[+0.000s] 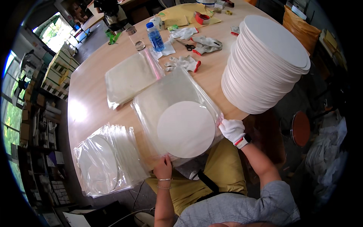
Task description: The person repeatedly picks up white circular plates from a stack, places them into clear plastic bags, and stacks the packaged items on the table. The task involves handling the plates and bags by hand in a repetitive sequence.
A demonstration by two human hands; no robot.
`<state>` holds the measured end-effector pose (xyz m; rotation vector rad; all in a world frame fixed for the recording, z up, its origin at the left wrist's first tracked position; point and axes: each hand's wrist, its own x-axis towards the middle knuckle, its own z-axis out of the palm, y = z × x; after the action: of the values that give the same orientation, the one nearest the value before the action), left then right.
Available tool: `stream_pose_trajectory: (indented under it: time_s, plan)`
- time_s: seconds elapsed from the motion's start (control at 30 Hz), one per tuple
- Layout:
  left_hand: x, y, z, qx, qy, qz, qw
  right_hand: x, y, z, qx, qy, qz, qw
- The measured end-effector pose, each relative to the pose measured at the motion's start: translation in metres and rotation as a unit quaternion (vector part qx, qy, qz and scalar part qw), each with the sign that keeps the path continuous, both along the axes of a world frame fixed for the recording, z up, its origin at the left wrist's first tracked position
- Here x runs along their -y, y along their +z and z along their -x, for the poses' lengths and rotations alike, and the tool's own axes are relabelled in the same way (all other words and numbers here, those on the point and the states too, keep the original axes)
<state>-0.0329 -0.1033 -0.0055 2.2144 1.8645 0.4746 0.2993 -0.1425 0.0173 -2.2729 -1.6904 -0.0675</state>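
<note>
A round white disc (186,129) lies at the table's near edge on a clear plastic bag (177,160); whether it is inside the bag I cannot tell. My bare left hand (163,167) pinches the bag's near edge, left of the disc. On the disc's right side, my right hand (232,129), in a white knit glove, is closed on the bag's corner. Under and beyond the disc spreads a pile of flat clear bags (170,89). To the left, several bagged white discs (100,162) overlap. A tall, leaning stack of white discs (261,64) stands at the right.
Another pile of clear bags (132,77) lies farther left. Beyond it are a blue-capped bottle (155,38), a tape roll (140,45), black-handled scissors (188,46), work gloves (184,63) and a red tape roll (202,18). A round stool (300,128) stands right of the table.
</note>
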Motion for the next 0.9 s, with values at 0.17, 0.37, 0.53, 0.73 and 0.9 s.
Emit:
stream_pose_trajectory:
  time_s: [0.17,0.37,0.53,0.73,0.9]
  plan:
    - [0.003,0.027,-0.013,0.055,-0.012,-0.036,0.998,-0.002,-0.002,-0.001,-0.024,-0.015,0.011,1.000]
    - [0.009,0.037,-0.057,-0.058,-0.247,-0.061,0.965,-0.004,0.004,0.002,-0.016,-0.016,0.022,0.999]
    - [0.071,-0.009,-0.033,0.293,-0.179,-0.062,0.937,-0.004,-0.005,-0.001,-0.021,-0.015,0.002,1.000]
    - [0.065,0.003,-0.075,0.725,0.154,0.414,0.528,0.000,0.001,-0.003,-0.032,-0.018,0.025,0.999]
    - [0.048,0.013,-0.080,0.721,0.112,0.404,0.552,0.001,0.028,-0.015,-0.186,-0.009,0.061,0.981]
